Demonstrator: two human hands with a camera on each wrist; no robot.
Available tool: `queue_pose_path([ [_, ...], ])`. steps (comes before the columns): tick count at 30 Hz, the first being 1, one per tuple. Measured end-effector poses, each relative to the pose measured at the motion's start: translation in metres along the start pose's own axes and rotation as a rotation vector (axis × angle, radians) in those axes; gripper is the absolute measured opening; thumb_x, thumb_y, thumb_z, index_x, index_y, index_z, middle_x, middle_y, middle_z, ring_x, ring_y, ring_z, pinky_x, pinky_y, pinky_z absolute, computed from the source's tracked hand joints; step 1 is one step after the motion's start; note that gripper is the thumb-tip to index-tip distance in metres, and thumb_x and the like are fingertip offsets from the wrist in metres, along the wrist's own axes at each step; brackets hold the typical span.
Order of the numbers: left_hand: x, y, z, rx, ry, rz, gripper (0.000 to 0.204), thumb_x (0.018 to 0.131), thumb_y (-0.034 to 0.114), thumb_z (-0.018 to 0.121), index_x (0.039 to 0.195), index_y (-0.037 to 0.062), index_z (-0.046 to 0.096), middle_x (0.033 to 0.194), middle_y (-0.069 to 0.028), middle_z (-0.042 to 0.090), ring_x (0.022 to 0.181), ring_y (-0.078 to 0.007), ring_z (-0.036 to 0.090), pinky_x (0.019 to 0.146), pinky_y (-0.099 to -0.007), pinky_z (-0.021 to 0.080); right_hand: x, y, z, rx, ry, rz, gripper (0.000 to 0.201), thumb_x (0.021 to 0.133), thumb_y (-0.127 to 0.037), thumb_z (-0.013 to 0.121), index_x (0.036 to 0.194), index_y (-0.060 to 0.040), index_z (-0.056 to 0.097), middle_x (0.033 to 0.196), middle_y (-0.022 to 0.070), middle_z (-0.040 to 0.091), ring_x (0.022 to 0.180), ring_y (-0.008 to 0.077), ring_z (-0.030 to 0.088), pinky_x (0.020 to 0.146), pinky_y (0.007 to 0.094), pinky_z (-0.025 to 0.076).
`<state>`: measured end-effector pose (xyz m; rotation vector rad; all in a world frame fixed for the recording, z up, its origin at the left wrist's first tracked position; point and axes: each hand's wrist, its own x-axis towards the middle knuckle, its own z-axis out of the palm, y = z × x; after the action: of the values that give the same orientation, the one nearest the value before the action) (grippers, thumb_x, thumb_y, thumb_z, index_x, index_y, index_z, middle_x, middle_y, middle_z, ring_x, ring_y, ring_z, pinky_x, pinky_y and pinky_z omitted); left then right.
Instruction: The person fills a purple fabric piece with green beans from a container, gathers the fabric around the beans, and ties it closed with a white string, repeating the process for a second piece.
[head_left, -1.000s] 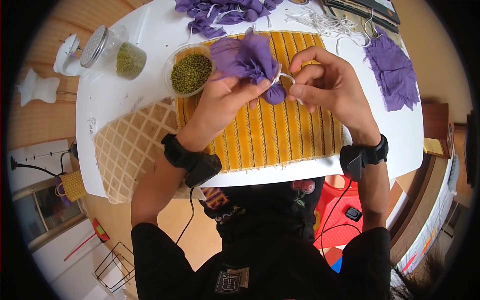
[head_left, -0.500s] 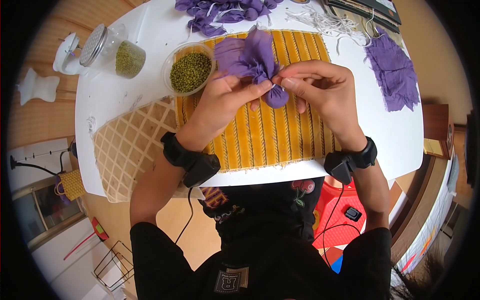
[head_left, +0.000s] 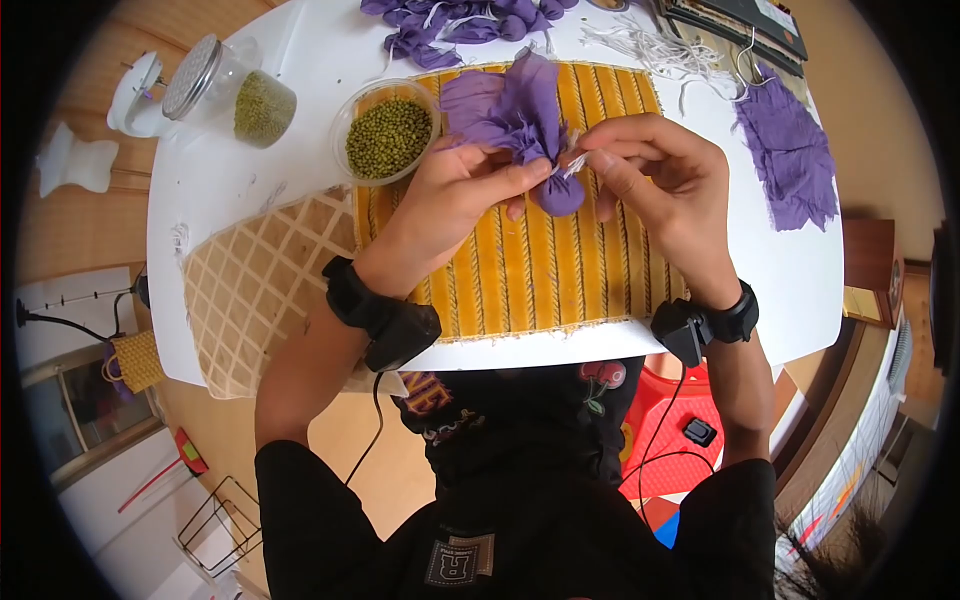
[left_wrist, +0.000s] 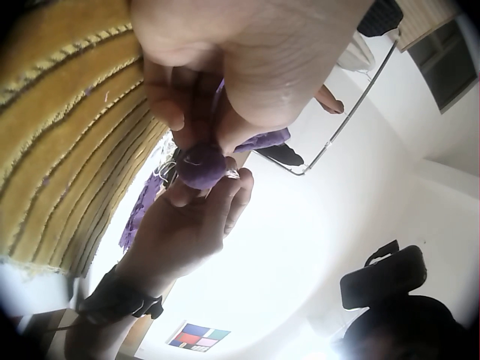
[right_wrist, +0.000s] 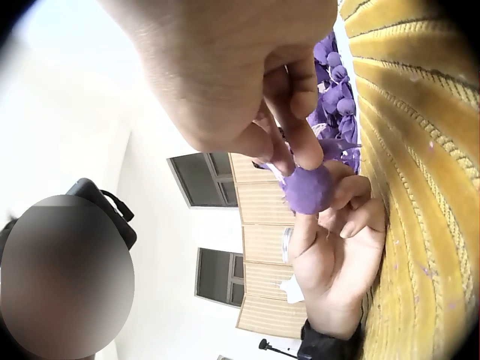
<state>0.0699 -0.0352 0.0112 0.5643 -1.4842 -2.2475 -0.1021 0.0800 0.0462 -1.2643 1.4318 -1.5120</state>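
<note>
My left hand pinches the gathered neck of a purple cloth pouch between thumb and fingers. Loose cloth fans out above that grip, and a round, filled-looking bulb hangs below it. White string shows at the neck. Its free end is pinched between the thumb and forefinger of my right hand, close beside the pouch. In the left wrist view the bulb sits between both hands. The right wrist view has the same bulb just below the right fingertips; the knot itself is hidden by fingers.
Under the hands lies a yellow striped cloth. A clear bowl of green beans stands left, with a jar beyond. Purple pouches lie at the back; white strings and purple cloth pieces lie right.
The right hand has moved left, close to the pouch's neck. The string, first a visible loop stretched toward the right fingers, now shows as a short end there. The left hand keeps its hold.
</note>
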Motion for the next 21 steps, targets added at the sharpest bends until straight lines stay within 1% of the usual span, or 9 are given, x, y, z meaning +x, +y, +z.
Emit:
queue_pose_path([
  [2,0.0002,-0.0001,-0.0004,0.019,-0.007,0.015,0.02,0.092,0.017,0.065,0.102,0.0,0.068,0.09,-0.0022,0.067,0.075,-0.0062,0.054,0.07,-0.0206,0.043,0.0002,0.0003,-0.0012,0.035,-0.009,0.027,0.013,0.088,-0.002,0.065,0.1,0.0003,0.069,0.083,0.0068,0.072,0.059,0.0067,0.059,0.055,0.0202,0.046],
  [5,0.0001,0.0005,0.0003,0.01,0.001,-0.004,0.02,0.092,0.017,0.065,0.101,0.0,0.068,0.091,-0.0018,0.067,0.075,-0.006,0.053,0.07,-0.0204,0.043,0.0027,0.0035,-0.0049,0.02,-0.044,0.014,0.011,0.086,-0.001,0.068,0.096,-0.0004,0.071,0.082,0.004,0.069,0.059,0.0052,0.055,0.054,0.0199,0.043],
  [7,0.0001,0.0006,0.0008,-0.001,0.0,-0.002,0.019,0.092,0.017,0.065,0.1,0.0002,0.068,0.09,-0.0019,0.067,0.074,-0.0059,0.053,0.07,-0.0205,0.043,0.0057,0.0055,-0.0076,-0.18,-0.119,-0.132,0.008,0.083,-0.001,0.071,0.091,-0.002,0.072,0.082,0.0008,0.065,0.06,0.0044,0.05,0.054,0.0204,0.038],
  [10,-0.0001,-0.0011,0.0004,-0.003,0.0,-0.007,0.018,0.091,0.016,0.066,0.099,0.0006,0.068,0.089,-0.002,0.067,0.073,-0.006,0.054,0.069,-0.0208,0.043,0.0055,0.0019,-0.0068,-0.23,-0.127,-0.078,0.006,0.08,-0.001,0.073,0.086,-0.0031,0.073,0.083,-0.0008,0.062,0.06,0.0044,0.047,0.053,0.0214,0.036],
  [14,-0.0001,-0.0004,-0.0016,0.043,-0.02,-0.007,0.019,0.09,0.017,0.067,0.099,0.0007,0.068,0.088,-0.0019,0.068,0.073,-0.0063,0.055,0.069,-0.0209,0.044,0.0048,-0.0004,-0.0066,-0.289,-0.109,-0.075,0.006,0.08,-0.001,0.073,0.085,-0.0032,0.073,0.082,-0.0001,0.063,0.06,0.0049,0.048,0.053,0.0211,0.037],
  [17,0.0004,0.0,-0.0028,0.057,-0.041,-0.019,0.02,0.089,0.017,0.068,0.099,0.0003,0.068,0.087,-0.0015,0.068,0.074,-0.006,0.055,0.068,-0.0211,0.044,0.0041,-0.0003,-0.0044,-0.337,-0.086,-0.111,0.008,0.078,0.001,0.074,0.084,-0.0026,0.073,0.082,0.0012,0.063,0.061,0.0071,0.052,0.054,0.0214,0.039],
  [19,-0.001,0.0029,-0.0004,0.102,-0.029,-0.003,0.02,0.088,0.017,0.069,0.098,-0.0008,0.068,0.087,-0.0019,0.068,0.073,-0.0057,0.056,0.067,-0.0209,0.044,0.0037,0.0015,-0.0032,-0.396,-0.064,-0.216,0.009,0.076,0.002,0.074,0.084,-0.0022,0.072,0.081,0.0036,0.063,0.063,0.0116,0.056,0.056,0.0232,0.043],
  [20,-0.0007,0.0023,-0.0009,0.103,-0.029,-0.004,0.02,0.088,0.017,0.069,0.098,-0.0008,0.068,0.087,-0.0019,0.068,0.073,-0.0057,0.056,0.067,-0.0209,0.044,0.0037,0.0013,-0.003,-0.395,-0.064,-0.215,0.009,0.076,0.002,0.074,0.084,-0.0022,0.072,0.081,0.0036,0.063,0.063,0.0116,0.056,0.056,0.0232,0.043],
  [21,-0.0001,0.0012,-0.002,0.113,-0.032,0.001,0.02,0.088,0.016,0.07,0.097,-0.0014,0.069,0.086,-0.0023,0.068,0.072,-0.0057,0.056,0.067,-0.0207,0.044,0.0037,0.0008,-0.0029,-0.429,-0.076,-0.268,0.01,0.075,0.002,0.074,0.085,-0.0023,0.071,0.081,0.005,0.063,0.064,0.0145,0.058,0.057,0.0251,0.046],
])
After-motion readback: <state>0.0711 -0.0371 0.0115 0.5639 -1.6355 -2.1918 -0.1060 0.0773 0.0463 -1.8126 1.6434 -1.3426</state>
